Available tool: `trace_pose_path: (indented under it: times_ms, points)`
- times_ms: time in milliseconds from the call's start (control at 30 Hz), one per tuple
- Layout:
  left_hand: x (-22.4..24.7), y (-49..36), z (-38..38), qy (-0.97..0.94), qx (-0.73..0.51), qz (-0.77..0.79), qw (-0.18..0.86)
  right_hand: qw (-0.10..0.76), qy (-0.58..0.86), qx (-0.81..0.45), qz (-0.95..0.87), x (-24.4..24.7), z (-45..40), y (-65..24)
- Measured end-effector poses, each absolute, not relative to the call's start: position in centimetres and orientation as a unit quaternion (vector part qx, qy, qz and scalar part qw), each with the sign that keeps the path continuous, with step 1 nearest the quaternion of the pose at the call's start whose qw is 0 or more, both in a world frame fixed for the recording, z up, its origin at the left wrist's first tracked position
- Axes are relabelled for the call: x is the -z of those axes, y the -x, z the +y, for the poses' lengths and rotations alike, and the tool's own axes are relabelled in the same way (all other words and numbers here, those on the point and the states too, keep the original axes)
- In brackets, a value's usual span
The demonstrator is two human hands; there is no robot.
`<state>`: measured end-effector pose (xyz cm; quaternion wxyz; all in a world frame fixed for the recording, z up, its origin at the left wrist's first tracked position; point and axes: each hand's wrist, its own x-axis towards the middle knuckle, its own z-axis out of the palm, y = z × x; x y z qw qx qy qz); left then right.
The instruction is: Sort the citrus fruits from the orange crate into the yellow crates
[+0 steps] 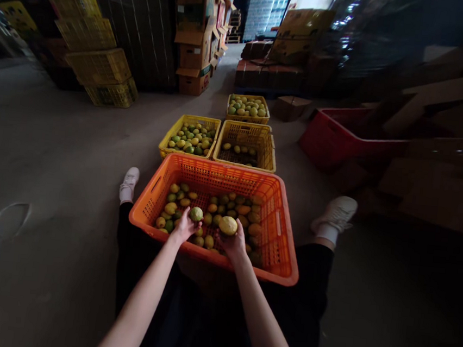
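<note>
My left hand (186, 227) is closed round a small green lemon (196, 214), held above the orange crate (284, 238). To its right, my right hand (235, 242) grips a larger, pale yellow lemon (227, 226) in its fingers and palm. Below both hands, the crate holds many loose lemons, yellow, green and some nearly orange; a group (171, 208) lies at its left and another (246, 210) at its middle and right. Part of the crate's floor shows between these groups. The crate stands between my outstretched legs.
Beyond the orange crate stand a yellow crate (163, 144) of green and yellow lemons, another (273, 158) with fewer lemons, and a third (228, 116) behind, well filled. A red bin (321, 136) and cardboard lie right. Stacked yellow crates (98, 65) and cardboard boxes (191, 55) rise farther back.
</note>
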<state>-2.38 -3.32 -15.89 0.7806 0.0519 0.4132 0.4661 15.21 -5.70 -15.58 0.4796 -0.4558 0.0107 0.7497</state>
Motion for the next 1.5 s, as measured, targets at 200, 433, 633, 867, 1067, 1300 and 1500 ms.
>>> trace_pose_path:
  times_ms: [200, 433, 633, 867, 1067, 1300, 1500]
  points:
    - [15.9, 2.3, -3.3, -0.057, -0.467, 0.423, 0.774, 0.486, 0.449, -0.749, 0.019, 15.7, -5.8, -15.3]
    - [16.0, 2.2, -3.4, -0.078, -0.474, 0.436, 0.761, 0.502, 0.435, -0.747, -0.018, 16.3, -5.7, -15.0]
    - [15.8, 1.5, -3.8, -0.124, -0.522, 0.451, 0.714, 0.552, 0.445, -0.695, -0.122, 16.5, -6.0, -14.2]
    - [15.5, 1.0, -4.5, -0.281, -0.546, 0.457, 0.644, 0.608, 0.496, -0.594, -0.178, 17.1, -6.3, -14.0]
    - [15.5, 1.1, -4.5, -0.336, -0.544, 0.457, 0.618, 0.622, 0.477, -0.576, -0.229, 17.2, -6.4, -14.1]
    - [15.5, 1.2, -4.5, -0.336, -0.528, 0.466, 0.626, 0.617, 0.468, -0.584, -0.242, 16.5, -6.6, -14.0]
    - [15.5, 1.3, -4.5, -0.362, -0.522, 0.467, 0.615, 0.612, 0.456, -0.592, -0.259, 16.4, -6.7, -14.0]
